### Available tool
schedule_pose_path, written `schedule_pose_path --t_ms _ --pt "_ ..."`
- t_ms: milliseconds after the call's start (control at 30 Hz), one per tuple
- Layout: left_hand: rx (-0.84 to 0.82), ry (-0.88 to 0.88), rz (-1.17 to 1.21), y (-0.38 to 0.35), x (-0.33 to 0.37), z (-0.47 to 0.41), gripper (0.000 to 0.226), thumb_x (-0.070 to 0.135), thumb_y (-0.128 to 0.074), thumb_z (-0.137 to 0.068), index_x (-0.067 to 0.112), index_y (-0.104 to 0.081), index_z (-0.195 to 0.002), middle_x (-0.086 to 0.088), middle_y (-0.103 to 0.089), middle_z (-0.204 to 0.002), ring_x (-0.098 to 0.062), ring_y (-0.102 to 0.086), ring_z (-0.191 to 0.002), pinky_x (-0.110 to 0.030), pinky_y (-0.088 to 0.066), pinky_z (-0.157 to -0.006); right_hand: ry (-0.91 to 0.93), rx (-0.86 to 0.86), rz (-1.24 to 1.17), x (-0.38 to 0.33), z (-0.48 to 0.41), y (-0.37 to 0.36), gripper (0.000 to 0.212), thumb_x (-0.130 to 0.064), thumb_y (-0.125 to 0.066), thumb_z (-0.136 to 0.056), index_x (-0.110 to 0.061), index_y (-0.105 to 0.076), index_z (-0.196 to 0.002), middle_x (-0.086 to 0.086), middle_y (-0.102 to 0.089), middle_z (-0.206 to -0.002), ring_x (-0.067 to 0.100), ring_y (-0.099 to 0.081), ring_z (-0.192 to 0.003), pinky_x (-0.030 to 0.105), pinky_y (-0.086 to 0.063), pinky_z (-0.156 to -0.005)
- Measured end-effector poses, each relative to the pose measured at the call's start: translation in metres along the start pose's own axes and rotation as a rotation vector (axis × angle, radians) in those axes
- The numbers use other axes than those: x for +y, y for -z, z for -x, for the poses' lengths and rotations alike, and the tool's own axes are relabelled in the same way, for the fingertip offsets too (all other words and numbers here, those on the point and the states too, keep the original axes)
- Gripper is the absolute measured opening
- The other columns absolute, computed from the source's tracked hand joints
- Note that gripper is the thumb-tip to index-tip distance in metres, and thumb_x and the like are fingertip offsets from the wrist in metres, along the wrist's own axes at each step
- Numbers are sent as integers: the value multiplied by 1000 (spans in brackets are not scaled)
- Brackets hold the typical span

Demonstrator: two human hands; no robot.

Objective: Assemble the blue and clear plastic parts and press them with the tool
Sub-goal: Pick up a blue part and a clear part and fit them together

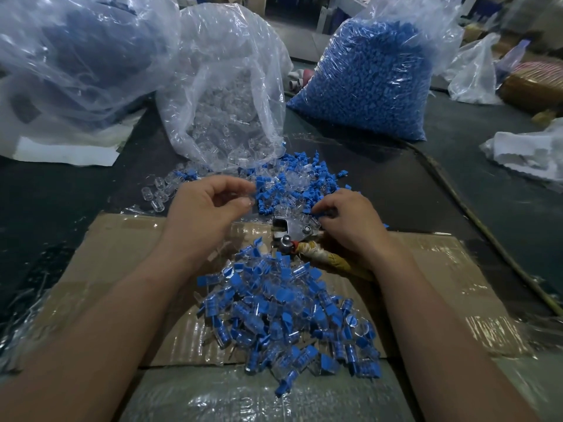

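A loose heap of blue and clear plastic parts [292, 184] lies on the dark table just beyond my hands. My left hand [207, 205] hovers at its left edge with thumb and fingers curled; a clear part may sit at the fingertips, but I cannot tell. My right hand [347, 220] reaches into the heap and pinches a small blue part [318, 214] at its fingertips. Under that hand lies the metal press tool [294, 231], its handles wrapped in yellowish tape [329, 258]. A pile of assembled blue-and-clear pieces [289, 312] covers the cardboard in front of me.
A flattened cardboard box [122, 254] with shiny tape lies under my forearms. Behind the heap stand an open bag of clear parts [231, 95], a full bag of blue parts [368, 77] and a large bag at far left [76, 56]. White plastic [527, 153] lies at right.
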State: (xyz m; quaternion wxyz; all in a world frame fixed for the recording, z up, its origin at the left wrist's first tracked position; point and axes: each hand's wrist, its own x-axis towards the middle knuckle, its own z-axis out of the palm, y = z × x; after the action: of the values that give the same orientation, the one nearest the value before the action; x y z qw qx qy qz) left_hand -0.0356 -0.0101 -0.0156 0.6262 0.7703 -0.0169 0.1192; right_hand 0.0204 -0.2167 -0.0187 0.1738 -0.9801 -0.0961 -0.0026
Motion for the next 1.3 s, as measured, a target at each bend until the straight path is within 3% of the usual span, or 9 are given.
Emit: schedule_pose_path --t_ms 167,333,400,533,633,733,867,1033,1300 --pt "-44 43 99 -1 1 2 15 2 -66 -78 17 -64 -75 2 -70 -70 -13 -68 -65 -16 -53 -58 19 10 -58 -1 1 0 17 -14 -61 -87 -19 -68 -101 -11 -50 -87 6 -47 -83 23 -36 -75" --pt "-62 23 64 -2 3 3 18 1 -64 -79 19 -66 -78 0 -70 -74 -7 -66 -63 -11 -49 -55 30 158 -209 -1 6 4 14 -14 -61 -87 -16 -65 -100 -5 -57 -94 10 -53 -88 25 -44 -81" --pt "-70 20 64 -3 4 3 16 0 -64 -79 16 -66 -76 -3 -70 -75 -7 -66 -64 -13 -51 -56 52 239 -332 -2 10 9 10 -15 -62 -86 -21 -63 -93 -10 -57 -88 4 -54 -84 15 -44 -77" --pt "-79 22 84 -4 6 4 10 8 -67 -75 17 -64 -72 -4 -71 -80 -11 -67 -66 -17 -53 -58 127 256 -514 -15 22 16 25 -14 -64 -85 -37 -57 -80 -16 -58 -85 -11 -53 -76 2 -40 -68" --pt "-84 59 108 -3 8 6 8 21 -67 -68 15 -65 -74 -6 -71 -75 -13 -67 -63 -18 -54 -55 169 185 -604 -27 29 17 25 -12 -63 -86 -36 -58 -81 -14 -59 -85 -5 -55 -75 8 -44 -70" --pt "-79 46 129 -4 10 7 9 5 -66 -75 14 -66 -77 -4 -71 -75 -10 -68 -63 -14 -52 -57 202 126 -688 -39 35 18 26 -9 -63 -84 -34 -59 -81 -12 -61 -79 5 -61 -76 17 -51 -72" --pt "-79 39 167 -5 13 8 23 -2 -64 -78 20 -66 -82 1 -72 -74 -10 -69 -66 -14 -52 -62 284 128 -716 -51 42 18 26 -7 -70 -78 -30 -60 -80 -14 -61 -77 -5 -58 -72 9 -46 -69" --pt "-84 49 179 -9 16 10 25 -3 -64 -77 21 -68 -85 4 -72 -73 -9 -69 -66 -14 -53 -63 305 123 -739 -60 48 15 24 -9 -73 -76 -29 -60 -77 -11 -62 -75 1 -59 -68 14 -49 -65" --pt "-181 20 200 -10 17 11 33 -6 -52 -87 23 -68 -89 0 -68 -97 -8 -68 -87 -15 -52 -73 265 138 -754 -61 48 14 21 -14 -78 -70 -25 -61 -75 -7 -63 -73 6 -61 -67 16 -51 -63"
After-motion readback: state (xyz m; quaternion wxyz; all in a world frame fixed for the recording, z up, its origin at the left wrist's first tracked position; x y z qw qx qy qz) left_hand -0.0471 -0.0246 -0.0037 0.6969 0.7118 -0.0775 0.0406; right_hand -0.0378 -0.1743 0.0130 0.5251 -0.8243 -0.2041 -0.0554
